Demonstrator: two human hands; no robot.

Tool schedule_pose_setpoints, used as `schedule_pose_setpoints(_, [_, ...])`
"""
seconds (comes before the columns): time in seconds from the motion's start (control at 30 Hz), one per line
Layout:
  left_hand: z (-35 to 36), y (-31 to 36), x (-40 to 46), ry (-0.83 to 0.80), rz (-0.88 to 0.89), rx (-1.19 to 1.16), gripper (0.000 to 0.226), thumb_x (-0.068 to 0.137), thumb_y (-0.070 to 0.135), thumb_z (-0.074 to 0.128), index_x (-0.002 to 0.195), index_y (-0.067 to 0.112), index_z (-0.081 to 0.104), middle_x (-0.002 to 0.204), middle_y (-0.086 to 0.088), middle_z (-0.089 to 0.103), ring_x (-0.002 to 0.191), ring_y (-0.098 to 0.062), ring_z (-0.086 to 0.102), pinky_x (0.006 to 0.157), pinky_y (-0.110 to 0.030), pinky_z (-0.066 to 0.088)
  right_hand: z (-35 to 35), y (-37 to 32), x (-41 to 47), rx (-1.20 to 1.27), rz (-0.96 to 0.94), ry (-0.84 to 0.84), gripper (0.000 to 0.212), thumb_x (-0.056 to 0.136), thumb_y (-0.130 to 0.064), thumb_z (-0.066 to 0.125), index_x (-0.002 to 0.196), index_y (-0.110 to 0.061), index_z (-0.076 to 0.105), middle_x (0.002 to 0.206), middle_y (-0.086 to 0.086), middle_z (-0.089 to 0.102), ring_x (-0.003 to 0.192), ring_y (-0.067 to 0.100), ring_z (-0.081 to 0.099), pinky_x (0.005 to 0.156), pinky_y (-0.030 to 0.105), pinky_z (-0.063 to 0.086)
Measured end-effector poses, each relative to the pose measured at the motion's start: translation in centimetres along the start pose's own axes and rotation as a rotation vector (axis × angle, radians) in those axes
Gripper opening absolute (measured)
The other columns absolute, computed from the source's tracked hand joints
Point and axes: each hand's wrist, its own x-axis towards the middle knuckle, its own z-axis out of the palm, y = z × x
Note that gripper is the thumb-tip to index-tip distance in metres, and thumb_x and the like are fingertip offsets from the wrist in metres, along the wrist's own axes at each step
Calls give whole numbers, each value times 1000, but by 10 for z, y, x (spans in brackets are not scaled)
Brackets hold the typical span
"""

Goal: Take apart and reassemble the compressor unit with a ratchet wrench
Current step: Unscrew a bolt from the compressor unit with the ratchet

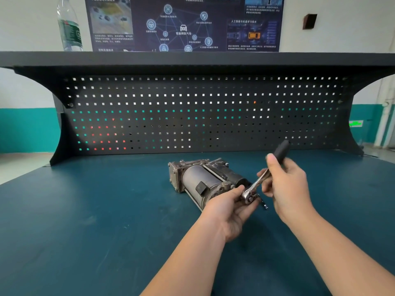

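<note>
The grey, worn compressor unit [198, 178] lies on its side in the middle of the dark teal bench top [96, 210]. A ratchet wrench [259, 181] with a black handle is held in the air just in front of the unit's near end. My right hand [286, 184] grips its black handle, thumb up along it. My left hand [233, 205] pinches the wrench's metal head from below. A small bit or bolt [264, 205] sits just beside the head, partly hidden by my fingers.
A black pegboard back panel [203, 116] rises behind the bench under a dark shelf [192, 58]. A clear plastic water bottle [69, 26] stands on the shelf at the left. A dark poster [183, 22] hangs on the wall.
</note>
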Motion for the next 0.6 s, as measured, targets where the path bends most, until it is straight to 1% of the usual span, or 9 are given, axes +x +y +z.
schedule_pose_setpoints(0.1, [0, -3, 3, 1, 18, 29, 18, 89, 4, 59, 100, -10, 57, 79, -22, 65, 66, -29, 67, 54, -32, 58, -3, 11, 6, 369, 526, 96, 25, 101, -19, 41, 79, -9, 45, 66, 9, 50, 45, 9, 38, 30, 11, 24])
schedule_pose_setpoints(0.17, [0, -4, 5, 4, 27, 41, 20, 89, 5, 60, 102, -10, 57, 77, -22, 66, 58, -28, 68, 55, -32, 58, -4, 16, 4, 484, 694, 130, 25, 101, -15, 34, 77, -10, 40, 69, 9, 46, 51, 9, 35, 30, 8, 22])
schedule_pose_setpoints(0.2, [0, -5, 5, 3, 28, 40, 21, 88, 5, 60, 102, -10, 57, 77, -22, 67, 56, -28, 68, 54, -32, 59, -4, 18, 4, 493, 695, 135, 25, 101, -14, 34, 78, -10, 39, 69, 8, 45, 51, 8, 34, 29, 8, 21])
schedule_pose_setpoints(0.27, [-1, -4, 5, 1, 19, 35, 22, 88, 6, 61, 101, -11, 58, 78, -22, 67, 55, -27, 68, 54, -31, 59, -1, 15, 4, 452, 562, 125, 25, 102, -19, 38, 78, -10, 42, 67, 8, 48, 46, 8, 35, 29, 11, 22])
schedule_pose_setpoints(0.37, [-2, -1, 4, -5, 11, 38, 16, 86, 7, 64, 90, -8, 62, 71, -18, 67, 54, -25, 68, 50, -29, 58, 2, 1, -1, 142, 81, 10, 21, 99, -26, 47, 82, -15, 50, 62, 5, 59, 35, 7, 40, 33, 18, 31])
schedule_pose_setpoints(0.43, [-3, 1, 2, -17, 14, 41, 18, 86, 7, 64, 95, -9, 63, 74, -17, 68, 56, -24, 69, 55, -30, 59, 4, -6, -11, -100, -214, -106, 13, 97, -28, 50, 85, -23, 55, 60, -2, 62, 36, 6, 45, 39, 18, 39])
schedule_pose_setpoints(0.47, [-4, 1, 2, -18, 19, 46, 22, 87, 6, 63, 101, -10, 63, 79, -18, 68, 57, -24, 69, 59, -32, 59, 5, -8, -15, -153, -295, -141, 11, 96, -28, 51, 87, -26, 56, 61, -3, 62, 38, 5, 47, 42, 18, 41])
schedule_pose_setpoints(0.53, [-4, 0, 3, -12, 27, 58, 24, 88, 4, 60, 106, -12, 60, 82, -20, 67, 58, -24, 69, 62, -33, 59, 6, -7, -17, -169, -287, -105, 13, 96, -30, 50, 85, -27, 55, 62, -1, 62, 38, 4, 48, 41, 18, 41])
schedule_pose_setpoints(0.6, [-3, -1, 4, 4, 26, 59, 17, 88, 3, 60, 99, -11, 60, 78, -21, 67, 59, -26, 68, 55, -32, 59, 5, -1, -10, -63, -60, 24, 20, 98, -29, 47, 82, -18, 52, 64, 4, 60, 34, 8, 45, 35, 19, 36])
